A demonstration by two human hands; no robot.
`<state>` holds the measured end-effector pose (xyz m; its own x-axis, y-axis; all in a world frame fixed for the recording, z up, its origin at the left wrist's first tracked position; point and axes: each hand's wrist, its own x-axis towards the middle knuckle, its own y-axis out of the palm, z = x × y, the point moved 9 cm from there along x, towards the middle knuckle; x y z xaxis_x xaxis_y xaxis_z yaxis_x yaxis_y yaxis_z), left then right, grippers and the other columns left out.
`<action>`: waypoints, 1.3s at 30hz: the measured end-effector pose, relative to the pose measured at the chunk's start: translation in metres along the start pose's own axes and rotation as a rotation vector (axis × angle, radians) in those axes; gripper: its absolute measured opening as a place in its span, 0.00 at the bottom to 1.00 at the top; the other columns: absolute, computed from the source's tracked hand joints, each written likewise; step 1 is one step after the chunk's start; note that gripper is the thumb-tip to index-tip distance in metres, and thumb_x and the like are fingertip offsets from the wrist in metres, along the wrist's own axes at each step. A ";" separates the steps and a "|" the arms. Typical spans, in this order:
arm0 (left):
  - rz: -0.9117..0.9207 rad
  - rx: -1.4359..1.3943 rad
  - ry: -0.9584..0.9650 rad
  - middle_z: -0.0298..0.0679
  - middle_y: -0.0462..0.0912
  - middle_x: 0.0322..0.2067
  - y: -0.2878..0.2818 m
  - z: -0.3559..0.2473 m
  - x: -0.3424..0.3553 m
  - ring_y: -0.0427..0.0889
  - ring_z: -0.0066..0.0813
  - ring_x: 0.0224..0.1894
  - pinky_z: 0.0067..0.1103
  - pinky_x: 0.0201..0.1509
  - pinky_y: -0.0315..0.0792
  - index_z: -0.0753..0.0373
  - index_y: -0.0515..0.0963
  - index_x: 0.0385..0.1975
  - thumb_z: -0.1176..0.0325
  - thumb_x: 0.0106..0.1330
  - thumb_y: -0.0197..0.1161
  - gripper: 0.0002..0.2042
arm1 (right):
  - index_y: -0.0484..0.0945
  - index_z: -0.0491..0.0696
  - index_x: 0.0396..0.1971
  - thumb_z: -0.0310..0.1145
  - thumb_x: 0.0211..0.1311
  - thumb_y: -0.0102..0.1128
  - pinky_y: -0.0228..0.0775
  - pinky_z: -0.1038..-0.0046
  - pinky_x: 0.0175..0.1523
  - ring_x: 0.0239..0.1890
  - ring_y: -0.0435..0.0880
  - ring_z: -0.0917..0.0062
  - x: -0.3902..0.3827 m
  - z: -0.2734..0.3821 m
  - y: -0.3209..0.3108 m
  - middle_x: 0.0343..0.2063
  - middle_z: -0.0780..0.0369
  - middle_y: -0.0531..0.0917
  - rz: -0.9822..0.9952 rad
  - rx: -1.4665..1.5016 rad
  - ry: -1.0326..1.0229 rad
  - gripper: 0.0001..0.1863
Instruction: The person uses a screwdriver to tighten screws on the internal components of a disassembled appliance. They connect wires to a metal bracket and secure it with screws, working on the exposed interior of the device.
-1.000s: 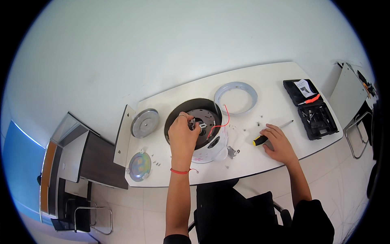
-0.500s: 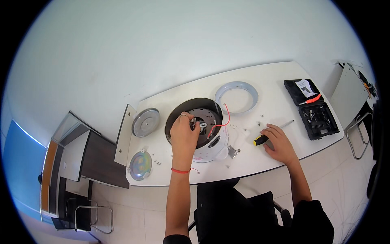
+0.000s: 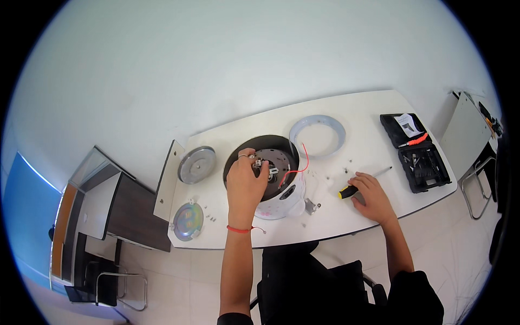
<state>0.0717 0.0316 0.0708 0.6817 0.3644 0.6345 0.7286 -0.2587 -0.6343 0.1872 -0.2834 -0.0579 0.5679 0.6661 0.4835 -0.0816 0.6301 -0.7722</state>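
Observation:
An opened rice cooker [image 3: 281, 206] with a white body stands at the table's near middle, its inner metal base bare. My left hand [image 3: 246, 187] reaches into it from above, thumb and fingers pinched on a small metal part [image 3: 258, 162] over the base. A red wire [image 3: 307, 157] rises out of the cooker and loops over its right rim. To the right, my right hand [image 3: 374, 199] lies on the table with its fingers curled over a yellow-and-black screwdriver [image 3: 345, 192]. The screwdriver's shaft points away to the right.
A grey ring [image 3: 340, 129] lies behind the cooker. Left of it are a round metal plate [image 3: 196, 165] and a shiny disc [image 3: 188, 221], with loose screws nearby. A metal bracket [image 3: 310, 207] sits to the right. The open black tool case [image 3: 424, 169] is at the table's right end.
The view has shifted slightly. My right hand has closed a little further over the screwdriver handle. Inside the cooker, my left hand keeps its pinch on the small metal part, which shows more clearly.

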 end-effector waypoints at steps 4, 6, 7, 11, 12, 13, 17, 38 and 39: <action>-0.046 -0.038 -0.002 0.47 0.89 0.42 -0.016 -0.002 -0.001 0.89 0.40 0.38 0.33 0.44 0.81 0.71 0.80 0.47 0.70 0.70 0.71 0.13 | 0.79 0.46 0.60 0.24 0.53 0.71 0.65 0.56 0.77 0.73 0.73 0.54 -0.001 -0.003 0.001 0.60 0.57 0.82 0.007 0.001 0.015 0.30; -0.073 -0.094 -0.002 0.48 0.88 0.42 -0.026 0.000 -0.001 0.88 0.42 0.40 0.36 0.44 0.80 0.72 0.80 0.44 0.72 0.70 0.69 0.10 | 0.79 0.46 0.60 0.25 0.53 0.71 0.64 0.56 0.77 0.73 0.72 0.54 -0.001 -0.003 0.002 0.61 0.57 0.82 0.012 0.003 0.021 0.30; -0.122 -0.160 0.007 0.49 0.87 0.40 -0.030 0.009 0.000 0.88 0.43 0.40 0.35 0.44 0.80 0.71 0.81 0.45 0.76 0.70 0.65 0.08 | 0.79 0.46 0.60 0.25 0.53 0.71 0.64 0.56 0.77 0.73 0.72 0.54 0.000 -0.001 0.001 0.61 0.56 0.82 0.016 0.005 0.021 0.30; -0.039 -0.225 0.066 0.50 0.89 0.41 -0.030 0.033 0.010 0.89 0.44 0.43 0.34 0.48 0.82 0.70 0.83 0.49 0.81 0.68 0.59 0.12 | 0.79 0.46 0.60 0.25 0.52 0.72 0.64 0.56 0.78 0.73 0.72 0.54 0.001 0.003 0.000 0.61 0.55 0.81 0.009 -0.001 0.004 0.31; 0.010 -0.260 0.064 0.50 0.89 0.43 -0.027 0.039 0.014 0.89 0.44 0.45 0.33 0.49 0.82 0.71 0.84 0.50 0.81 0.68 0.59 0.13 | 0.79 0.46 0.60 0.26 0.52 0.71 0.64 0.56 0.78 0.73 0.72 0.53 0.002 0.003 -0.001 0.61 0.55 0.81 0.006 -0.004 0.001 0.31; 0.059 -0.294 0.062 0.51 0.90 0.44 -0.024 0.043 0.016 0.90 0.44 0.46 0.32 0.50 0.83 0.71 0.84 0.50 0.82 0.68 0.58 0.14 | 0.79 0.46 0.60 0.26 0.52 0.71 0.64 0.55 0.77 0.73 0.73 0.53 0.002 0.004 -0.001 0.61 0.55 0.81 0.003 -0.007 -0.002 0.30; 0.182 -0.411 -0.008 0.51 0.92 0.47 -0.005 0.061 0.020 0.92 0.42 0.49 0.29 0.55 0.83 0.71 0.85 0.54 0.80 0.69 0.59 0.16 | 0.79 0.45 0.60 0.27 0.52 0.71 0.64 0.55 0.77 0.73 0.72 0.53 0.002 0.005 0.001 0.62 0.54 0.80 0.006 -0.029 0.000 0.31; 0.208 -0.389 -0.074 0.47 0.93 0.38 0.003 0.065 0.006 0.93 0.41 0.40 0.29 0.47 0.83 0.64 0.90 0.50 0.54 0.60 0.78 0.23 | 0.88 0.49 0.42 0.28 0.55 0.76 0.74 0.63 0.52 0.42 0.85 0.63 0.186 0.175 0.006 0.37 0.62 0.89 -0.147 0.205 -0.375 0.13; 0.215 -0.369 -0.073 0.47 0.93 0.38 0.001 0.063 0.005 0.92 0.41 0.40 0.29 0.47 0.83 0.63 0.90 0.51 0.54 0.59 0.79 0.24 | 0.89 0.49 0.39 0.28 0.56 0.76 0.74 0.64 0.51 0.40 0.86 0.64 0.190 0.177 0.009 0.33 0.62 0.90 -0.121 0.195 -0.365 0.10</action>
<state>0.0714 0.0899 0.0454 0.8239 0.3256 0.4638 0.5543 -0.6334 -0.5399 0.1500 -0.0805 0.1002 0.2586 0.6582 0.7070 -0.2056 0.7526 -0.6255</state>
